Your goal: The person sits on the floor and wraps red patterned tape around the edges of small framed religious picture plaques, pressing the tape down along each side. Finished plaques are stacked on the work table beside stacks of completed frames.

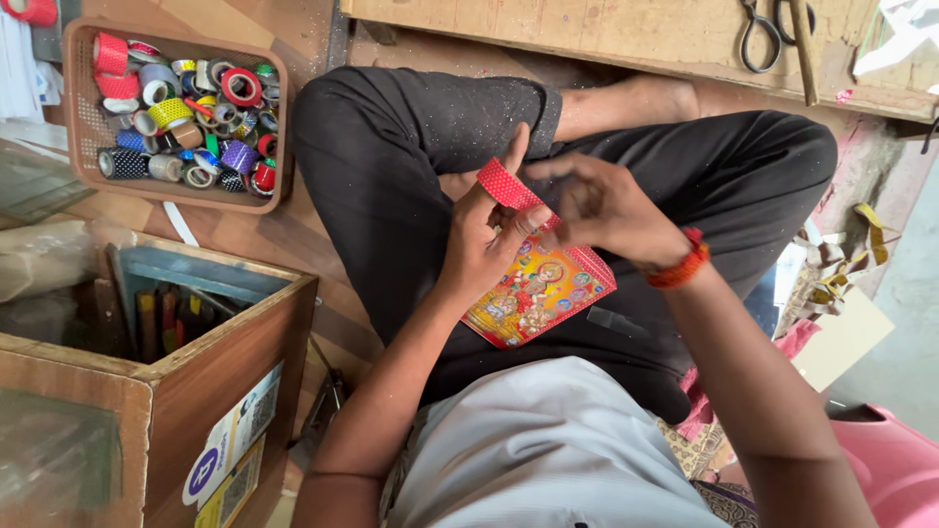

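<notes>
I sit cross-legged in black trousers. A colourful picture card (539, 290) with a red border rests on my lap. My left hand (484, 235) pinches a strip of red dotted tape (507, 186) that runs from my fingers down to the card's upper edge. My right hand (602, 207), with a red thread band at the wrist, has its fingers curled at the other side of the strip, touching the tape near the card's top edge. Whether it grips the strip firmly is hard to tell.
A brown basket (82, 137) with several rolls of coloured tape stands at the upper left. A wooden box (230, 357) with tools inside is at the lower left. Scissors (761, 29) lie on a board at the top. A pink plastic item (895, 469) sits at the lower right.
</notes>
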